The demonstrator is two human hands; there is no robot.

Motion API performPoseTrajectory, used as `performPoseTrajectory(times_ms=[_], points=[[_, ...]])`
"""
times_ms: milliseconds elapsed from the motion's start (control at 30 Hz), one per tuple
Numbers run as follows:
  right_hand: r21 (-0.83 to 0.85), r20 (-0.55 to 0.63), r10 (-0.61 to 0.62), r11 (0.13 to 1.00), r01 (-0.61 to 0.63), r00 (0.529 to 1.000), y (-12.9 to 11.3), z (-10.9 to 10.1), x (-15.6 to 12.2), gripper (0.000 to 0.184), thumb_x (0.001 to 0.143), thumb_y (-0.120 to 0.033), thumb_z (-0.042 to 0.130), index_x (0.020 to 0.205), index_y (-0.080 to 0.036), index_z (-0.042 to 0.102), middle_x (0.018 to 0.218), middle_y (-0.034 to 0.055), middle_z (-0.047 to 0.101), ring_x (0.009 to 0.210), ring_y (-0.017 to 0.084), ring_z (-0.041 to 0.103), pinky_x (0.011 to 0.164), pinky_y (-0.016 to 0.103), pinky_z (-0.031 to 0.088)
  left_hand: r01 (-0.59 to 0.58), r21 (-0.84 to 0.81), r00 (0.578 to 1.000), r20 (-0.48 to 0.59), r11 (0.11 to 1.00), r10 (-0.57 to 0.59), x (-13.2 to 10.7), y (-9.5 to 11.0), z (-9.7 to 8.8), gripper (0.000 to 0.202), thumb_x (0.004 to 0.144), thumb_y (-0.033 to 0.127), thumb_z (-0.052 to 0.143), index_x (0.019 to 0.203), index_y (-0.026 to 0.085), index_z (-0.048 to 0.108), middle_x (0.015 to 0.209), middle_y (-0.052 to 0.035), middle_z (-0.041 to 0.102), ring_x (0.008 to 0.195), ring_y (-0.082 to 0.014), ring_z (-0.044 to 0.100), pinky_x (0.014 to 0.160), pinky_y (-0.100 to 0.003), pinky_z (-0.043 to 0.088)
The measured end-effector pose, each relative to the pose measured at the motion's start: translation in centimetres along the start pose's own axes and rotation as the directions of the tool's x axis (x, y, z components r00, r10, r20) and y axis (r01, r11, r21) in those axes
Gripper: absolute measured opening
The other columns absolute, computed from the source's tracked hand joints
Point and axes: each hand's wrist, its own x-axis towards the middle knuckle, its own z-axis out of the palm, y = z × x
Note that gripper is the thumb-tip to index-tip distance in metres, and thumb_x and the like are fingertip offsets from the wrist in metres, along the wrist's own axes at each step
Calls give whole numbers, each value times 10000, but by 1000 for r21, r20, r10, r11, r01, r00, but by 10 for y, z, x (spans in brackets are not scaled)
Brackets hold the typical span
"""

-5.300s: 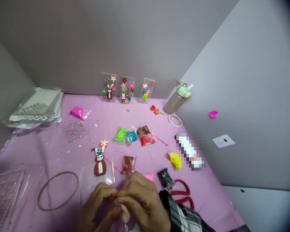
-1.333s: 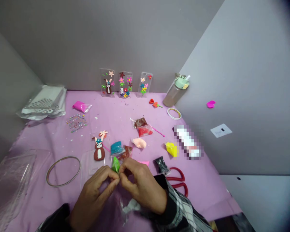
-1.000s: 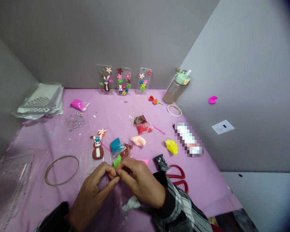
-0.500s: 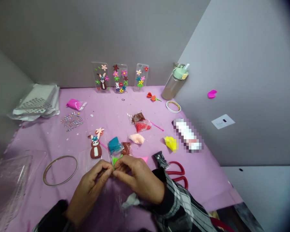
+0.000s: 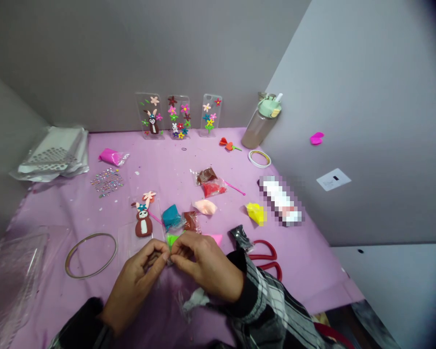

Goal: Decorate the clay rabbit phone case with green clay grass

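My left hand [image 5: 140, 276] and my right hand [image 5: 207, 264] meet over the front of the table, thumbs and fingertips pinched close together. Whatever they pinch is too small and hidden to make out. Just behind the fingertips lies bright green clay [image 5: 172, 240], partly covered by the right hand. A brown clay rabbit [image 5: 144, 225] with a blue flower lies on a clear phone case [image 5: 127, 242] to the left. Beyond the hands are packets of teal clay [image 5: 172, 218], brown clay [image 5: 191, 221] and peach clay [image 5: 205, 207]. Pink clay [image 5: 215, 239] peeks out behind the right hand.
Red-handled scissors [image 5: 274, 269] and a black clay packet [image 5: 241, 237] lie right of my hands. Yellow clay [image 5: 255, 213] is behind them. A ring [image 5: 68, 261] lies left. Three decorated phone cases [image 5: 179, 116] lean on the back wall beside a bottle [image 5: 256, 131].
My fingertips stay pinched together at nearly the same spot, with the right hand shifted very slightly. The whole view has moved a little; the things on the table lie as before.
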Motion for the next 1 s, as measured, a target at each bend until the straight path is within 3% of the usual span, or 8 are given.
performPoseTrajectory(times_ms=[267,433,700,1000], points=[[75,15,39,996,-40,999,-1,-3,0,94,895,-143,686,825,-174,633,758,-40,596,676,94,531,631,201,393,22,-31,999,34,999,-21,0,-2,-3,262,926,482,565,858,235,621,797,24,651,789,-164,644,717,-203,510],[73,18,50,996,-51,999,-3,-4,0,128,919,-229,693,821,-171,636,767,-29,606,676,99,535,622,205,388,-38,-3,999,33,999,38,0,-3,-2,242,930,452,555,863,235,638,794,24,658,774,-159,655,705,-200,515],[50,-27,54,997,-53,998,-2,-1,0,145,852,-82,624,740,-167,593,696,-40,573,641,95,512,598,200,366,-137,122,991,24,983,135,-1,-3,0,235,950,420,537,844,238,640,770,27,680,732,-152,650,686,-196,504],[109,-31,58,993,-54,998,0,0,0,131,854,-134,635,736,-173,597,674,-51,561,620,88,512,584,188,375,-159,148,987,55,976,153,-2,-6,0,232,976,413,508,850,242,603,780,33,654,741,-147,639,701,-201,488]])
